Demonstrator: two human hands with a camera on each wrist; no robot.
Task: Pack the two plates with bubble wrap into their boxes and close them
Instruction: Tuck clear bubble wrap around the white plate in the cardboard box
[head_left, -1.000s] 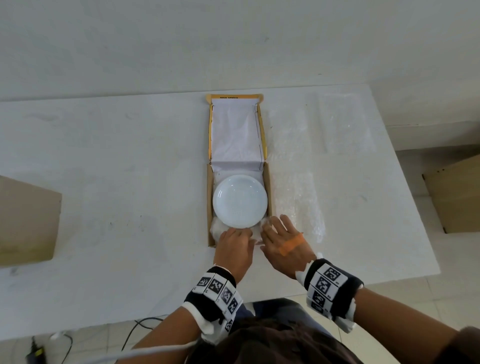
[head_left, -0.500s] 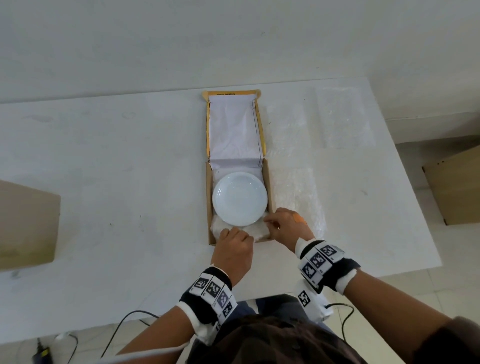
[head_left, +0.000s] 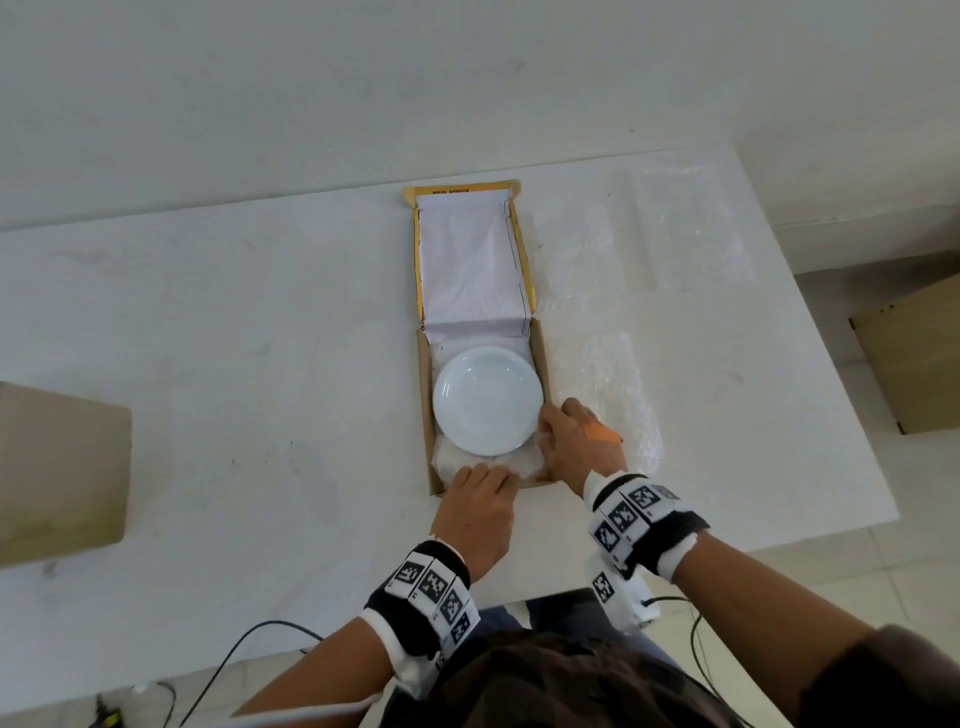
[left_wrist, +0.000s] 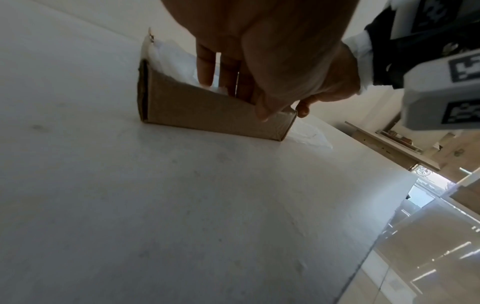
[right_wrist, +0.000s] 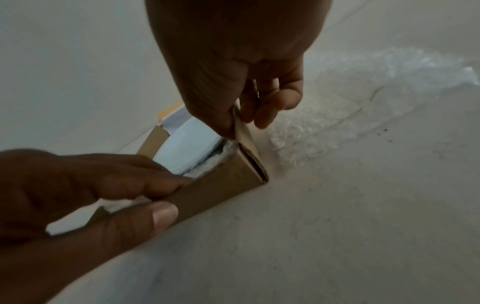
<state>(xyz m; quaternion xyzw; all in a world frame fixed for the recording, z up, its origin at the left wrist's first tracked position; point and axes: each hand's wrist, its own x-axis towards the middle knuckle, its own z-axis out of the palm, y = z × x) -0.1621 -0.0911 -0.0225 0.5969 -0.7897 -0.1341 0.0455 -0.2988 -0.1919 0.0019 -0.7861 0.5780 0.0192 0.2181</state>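
An open cardboard box (head_left: 425, 415) lies mid-table with its white-lined lid (head_left: 470, 270) folded back flat. A white plate (head_left: 488, 400) rests inside on bubble wrap (head_left: 448, 460). My left hand (head_left: 480, 488) grips the near wall, fingers inside and thumb outside, as the left wrist view shows on the near wall (left_wrist: 197, 109). My right hand (head_left: 569, 439) pinches the right wall by the front corner. In the right wrist view its thumb sits inside beside the plate (right_wrist: 189, 148) and its fingers (right_wrist: 262, 119) outside. No second plate is in view.
Loose bubble wrap sheets lie right of the box (head_left: 618, 395) and at the far right corner (head_left: 685, 228). A closed cardboard box (head_left: 62, 467) stands at the table's left edge. Brown furniture (head_left: 914, 358) stands on the floor past the right edge. Cables hang below the near edge.
My right hand has moved from lying flat at the near right corner to pinching the box's right wall. My left hand stays on the near wall.
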